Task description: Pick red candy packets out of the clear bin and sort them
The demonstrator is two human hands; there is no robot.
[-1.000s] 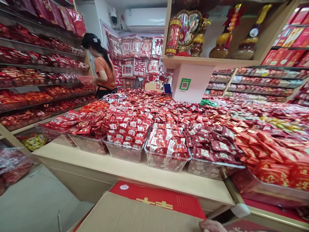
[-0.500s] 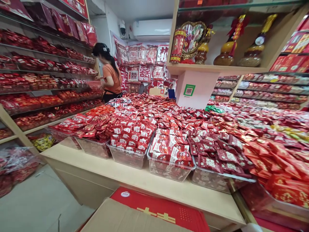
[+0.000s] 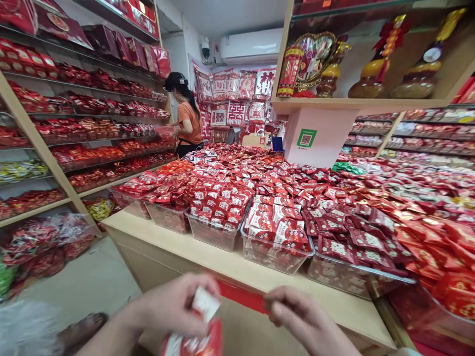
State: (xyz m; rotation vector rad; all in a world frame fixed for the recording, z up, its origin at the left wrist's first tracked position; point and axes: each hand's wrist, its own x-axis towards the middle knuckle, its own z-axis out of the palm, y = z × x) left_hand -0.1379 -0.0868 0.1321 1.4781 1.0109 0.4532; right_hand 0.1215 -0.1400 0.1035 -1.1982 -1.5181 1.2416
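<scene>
Low in the view, my left hand (image 3: 172,304) is closed around red and white candy packets (image 3: 210,338), slightly blurred. A whitish packet end (image 3: 206,302) sticks up between its thumb and fingers. To its right, my right hand (image 3: 297,311) is raised with its fingers curled and the thumb pressed against them; anything inside is hidden. Both hands are in front of the wooden counter edge (image 3: 178,252). Beyond them stand clear plastic bins (image 3: 274,254) heaped with red packets (image 3: 222,200) and dark red packets (image 3: 336,249).
A person in an orange top (image 3: 190,123) stands by the left shelves (image 3: 70,173). Overhead at right hangs a shelf (image 3: 356,104) with gourd-shaped bottles (image 3: 371,81). Bagged goods (image 3: 48,242) lie on the floor at left. A pillar (image 3: 322,133) rises from the counter.
Both of my hands have come into view at the bottom, the left with candy packets. The camera has turned slightly left, so the counter and shelves appear farther right.
</scene>
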